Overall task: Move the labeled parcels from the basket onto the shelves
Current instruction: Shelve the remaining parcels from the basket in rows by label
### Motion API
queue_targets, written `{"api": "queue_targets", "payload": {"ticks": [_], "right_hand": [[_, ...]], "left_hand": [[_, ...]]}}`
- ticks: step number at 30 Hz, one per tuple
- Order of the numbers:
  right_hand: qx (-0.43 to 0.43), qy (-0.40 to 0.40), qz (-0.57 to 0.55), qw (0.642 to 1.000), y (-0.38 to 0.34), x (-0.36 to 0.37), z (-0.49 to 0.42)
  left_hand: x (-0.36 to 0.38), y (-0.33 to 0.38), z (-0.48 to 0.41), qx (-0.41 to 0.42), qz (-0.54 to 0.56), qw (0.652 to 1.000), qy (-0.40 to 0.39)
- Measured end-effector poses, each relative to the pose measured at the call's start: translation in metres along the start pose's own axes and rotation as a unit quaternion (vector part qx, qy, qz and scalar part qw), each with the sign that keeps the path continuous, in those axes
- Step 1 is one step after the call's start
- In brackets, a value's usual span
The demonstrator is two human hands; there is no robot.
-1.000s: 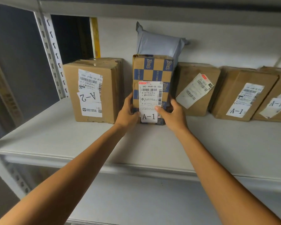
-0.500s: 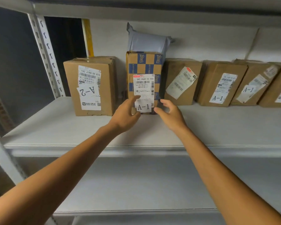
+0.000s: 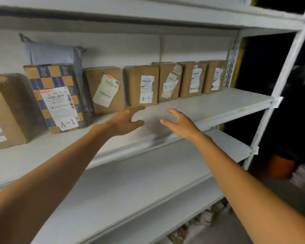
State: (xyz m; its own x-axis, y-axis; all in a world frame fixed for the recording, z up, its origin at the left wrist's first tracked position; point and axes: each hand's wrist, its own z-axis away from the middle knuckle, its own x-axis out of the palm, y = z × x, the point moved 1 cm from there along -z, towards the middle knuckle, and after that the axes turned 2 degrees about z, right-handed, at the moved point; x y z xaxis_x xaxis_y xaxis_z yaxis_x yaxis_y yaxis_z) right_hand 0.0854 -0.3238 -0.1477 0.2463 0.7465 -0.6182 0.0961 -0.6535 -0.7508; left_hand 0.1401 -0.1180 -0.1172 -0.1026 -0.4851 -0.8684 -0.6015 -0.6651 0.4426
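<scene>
Both your hands have come off the checkered parcel [image 3: 55, 95] and drawn away to the right; half a second ago they were just at its A-1 label. Your view has swung right too, so the parcel now stands toward the left of the picture.

Your left hand [image 3: 125, 120] and right hand [image 3: 181, 124] hover over the front part of the shelf [image 3: 209, 106], near each other, palms turned inward. Your fingers [image 3: 137, 108] are released on both sides: spread, loosely bent and holding nothing, touching no box.

The checkered parcel stands upright on the shelf, its label facing you. A grey mailer bag [image 3: 49, 52] rises behind it against the back wall. To its left sits a large brown box [image 3: 9, 110], cut off by the edge of the picture. To its right a row of brown boxes [image 3: 143, 87] runs along the back of the shelf, each with a white label; two of them read A-1, while the others are too blurred to read.

Below, you see a lower shelf [image 3: 130, 182]. Past the white upright [image 3: 280, 85] on the right, an orange object [image 3: 282, 164] sits in the dark, too blurred to tell what it is
</scene>
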Motion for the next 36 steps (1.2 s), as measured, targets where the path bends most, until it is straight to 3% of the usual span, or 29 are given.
{"api": "queue_targets", "payload": {"ticks": [9, 17, 31, 36], "right_hand": [[0.135, 0.101, -0.025, 0.985, 0.148, -0.160, 0.108], [0.267, 0.223, 0.001, 0.937, 0.248, -0.256, 0.219], [0.421, 0.306, 0.048, 0.853, 0.353, -0.330, 0.344], [0.481, 0.300, 0.032, 0.823, 0.390, -0.333, 0.386]], "left_hand": [[0.128, 0.177, -0.073, 0.120, 0.020, 0.987, -0.104], [0.252, 0.322, -0.100, 0.185, 0.115, 0.950, -0.223], [0.454, 0.466, -0.121, 0.331, 0.118, 0.858, -0.375], [0.533, 0.494, -0.106, 0.306, 0.181, 0.807, -0.471]]}}
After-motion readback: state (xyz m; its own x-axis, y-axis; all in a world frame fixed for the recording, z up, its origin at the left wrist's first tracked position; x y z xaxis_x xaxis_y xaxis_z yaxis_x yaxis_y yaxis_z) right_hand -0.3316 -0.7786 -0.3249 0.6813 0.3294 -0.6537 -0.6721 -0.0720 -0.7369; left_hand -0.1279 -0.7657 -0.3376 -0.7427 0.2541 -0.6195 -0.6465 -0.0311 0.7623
